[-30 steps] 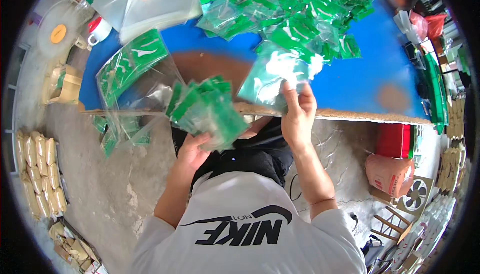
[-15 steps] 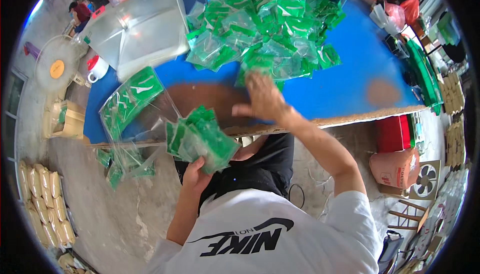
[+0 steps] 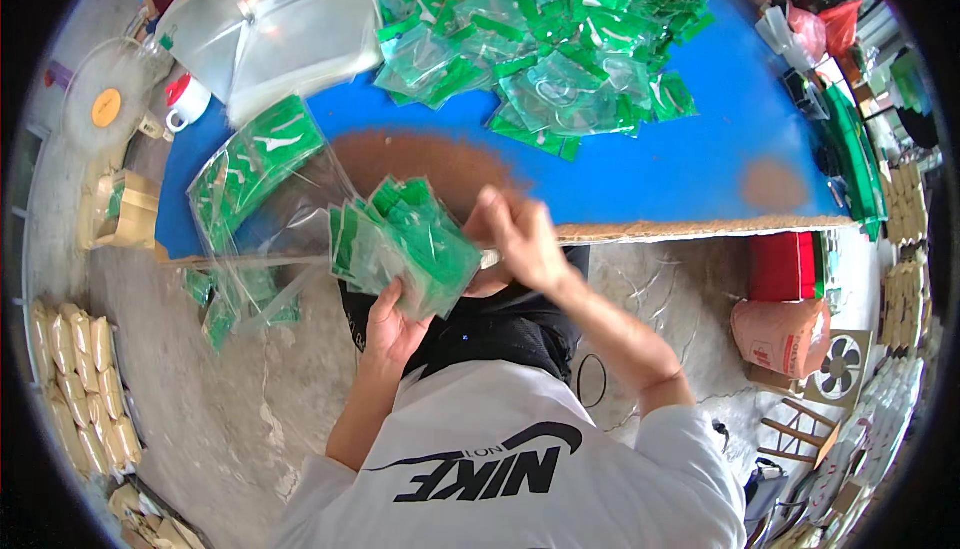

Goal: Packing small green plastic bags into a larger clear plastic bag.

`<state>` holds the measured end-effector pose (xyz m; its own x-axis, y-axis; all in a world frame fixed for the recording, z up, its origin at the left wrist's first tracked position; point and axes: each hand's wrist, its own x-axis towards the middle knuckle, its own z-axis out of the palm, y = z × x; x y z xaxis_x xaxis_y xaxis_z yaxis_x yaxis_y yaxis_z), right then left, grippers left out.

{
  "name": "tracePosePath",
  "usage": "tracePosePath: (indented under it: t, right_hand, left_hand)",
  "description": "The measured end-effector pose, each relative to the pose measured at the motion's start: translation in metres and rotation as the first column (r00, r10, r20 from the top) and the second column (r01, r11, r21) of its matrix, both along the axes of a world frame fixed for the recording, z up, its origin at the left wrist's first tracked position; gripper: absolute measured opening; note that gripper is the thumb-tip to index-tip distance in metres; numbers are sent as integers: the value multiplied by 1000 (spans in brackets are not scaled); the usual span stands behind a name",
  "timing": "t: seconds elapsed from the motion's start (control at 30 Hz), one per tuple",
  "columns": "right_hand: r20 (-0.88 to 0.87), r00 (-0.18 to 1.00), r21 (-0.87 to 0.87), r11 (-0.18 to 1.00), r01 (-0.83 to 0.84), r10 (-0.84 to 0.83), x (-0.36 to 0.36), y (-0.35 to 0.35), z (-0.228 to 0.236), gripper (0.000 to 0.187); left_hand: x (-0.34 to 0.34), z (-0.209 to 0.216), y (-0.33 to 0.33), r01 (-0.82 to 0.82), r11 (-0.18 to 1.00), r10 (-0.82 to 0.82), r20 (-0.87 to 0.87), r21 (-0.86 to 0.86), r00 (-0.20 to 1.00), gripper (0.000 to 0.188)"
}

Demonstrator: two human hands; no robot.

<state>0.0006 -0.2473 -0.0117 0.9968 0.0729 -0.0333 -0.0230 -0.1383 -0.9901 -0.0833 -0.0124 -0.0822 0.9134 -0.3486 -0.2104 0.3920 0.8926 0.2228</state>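
My left hand [image 3: 392, 321] grips a fanned stack of green and clear plastic packets [image 3: 425, 249] above my lap. Just right of that stack, close to its edge, my right hand [image 3: 522, 244] is raised with its fingers bent together; what they hold, if anything, is hidden. A heap of similar packets [image 3: 560, 39] covers the far middle of the blue table [image 3: 700, 179]. To the left of my stack, a clear plastic bag [image 3: 250, 184] with green packets in it lies on the table and hangs over the near edge.
A translucent plastic bin [image 3: 265, 39] stands at the far left, beside a white mug with a red lid [image 3: 187, 102]. On the left are a fan [image 3: 107, 107] and stacked tan packs [image 3: 90, 379]. A red box [image 3: 782, 267] and a pink sack [image 3: 780, 334] sit under the table's right end.
My right hand has drawn back from the near edge of the heap toward the held stack, and its fingers have curled in. My left hand keeps its grip. The view has shifted slightly.
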Motion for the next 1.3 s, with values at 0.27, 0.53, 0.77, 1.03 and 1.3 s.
tracePosePath:
  t: [0.27, 0.53, 0.77, 1.03, 1.3]
  right_hand:
    - [506, 756, -845, 417, 336, 416, 70, -61, -9, 65]
    - [566, 691, -604, 796, -23, 450, 41, -25, 10, 22]
    - [446, 811, -882, 340, 326, 378, 59, -49, -9, 58]
    - [267, 942, -648, 761, 21, 202, 34, -15, 36, 42]
    - [580, 800, -742, 504, 442, 153, 67, -59, -25, 32]
  left_hand:
    - [-19, 49, -1, -140, 894, 98, 120, 425, 988, 72]
    - [-9, 34, -9, -53, 931, 55, 5, 362, 998, 60]
    - [-11, 14, -4, -12, 918, 42, -66, 396, 997, 62]
    - [-10, -8, 10, -29, 997, 32, -45, 71, 998, 53]
    - [-14, 6, -1, 2, 989, -5, 18, 147, 1000, 56]
